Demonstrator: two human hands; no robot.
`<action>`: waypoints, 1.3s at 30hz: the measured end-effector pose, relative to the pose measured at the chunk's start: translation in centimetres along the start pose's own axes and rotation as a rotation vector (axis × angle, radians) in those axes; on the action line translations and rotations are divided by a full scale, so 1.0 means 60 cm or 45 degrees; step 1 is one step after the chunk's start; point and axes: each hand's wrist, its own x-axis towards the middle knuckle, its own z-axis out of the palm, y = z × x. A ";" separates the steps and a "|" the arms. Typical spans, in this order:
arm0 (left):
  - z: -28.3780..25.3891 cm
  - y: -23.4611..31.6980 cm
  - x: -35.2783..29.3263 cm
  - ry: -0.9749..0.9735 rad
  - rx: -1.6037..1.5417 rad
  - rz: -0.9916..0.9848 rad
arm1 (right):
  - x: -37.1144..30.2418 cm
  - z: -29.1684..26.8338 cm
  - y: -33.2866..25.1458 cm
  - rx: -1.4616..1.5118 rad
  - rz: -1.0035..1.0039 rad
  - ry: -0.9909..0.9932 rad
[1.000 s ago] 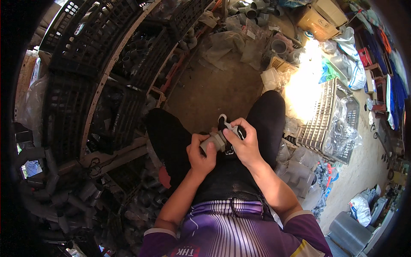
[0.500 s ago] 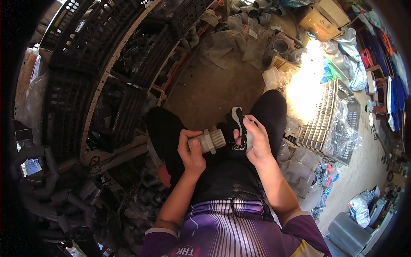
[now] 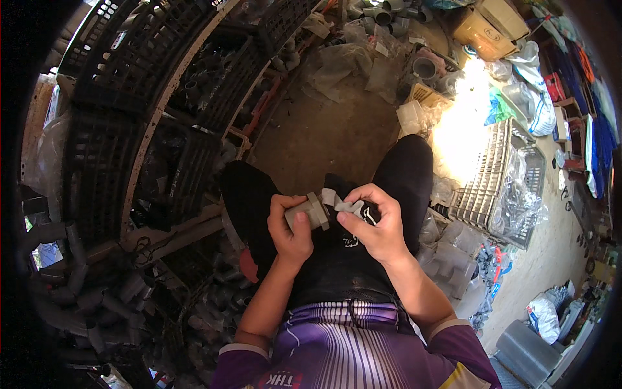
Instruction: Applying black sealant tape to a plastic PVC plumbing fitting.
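Observation:
A grey plastic pipe fitting [image 3: 317,212] with a hexagonal collar lies across my lap area, its plain end wrapped by the fingers and thumb of my left hand [image 3: 289,238]. My right hand [image 3: 383,228] pinches a bunched black-and-grey cloth [image 3: 332,198] with white markings. That cloth sits against the fitting's threaded end, just right of the collar, and hides the threads. Both hands are close together above my thighs.
Black plastic crates [image 3: 103,155] on a shelf rack stand to the left, above a heap of dark pipe fittings [image 3: 84,305]. On the right is a pale crate [image 3: 483,188] with clear plastic bags. Cardboard boxes [image 3: 486,39] and more grey pipe fittings [image 3: 383,16] lie at the far end.
My right hand has moved left and turned, bringing the cloth onto the fitting's threaded end, which was bare before. My left hand keeps its hold, with the fitting tilted slightly more upward.

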 end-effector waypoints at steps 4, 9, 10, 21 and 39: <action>-0.008 -0.025 -0.005 -0.131 0.115 0.409 | 0.001 -0.003 0.011 -0.115 -0.058 0.095; -0.003 -0.025 -0.014 -0.065 0.119 0.286 | 0.012 0.002 0.012 -0.064 0.067 0.072; 0.001 -0.018 -0.010 0.009 0.066 0.155 | 0.012 0.000 0.016 -0.092 0.027 0.029; 0.001 -0.004 -0.010 -0.110 0.094 -0.008 | 0.006 -0.014 0.030 -0.169 -0.083 0.008; 0.010 0.003 -0.002 0.083 -0.122 0.036 | 0.020 -0.033 -0.014 0.613 0.183 0.138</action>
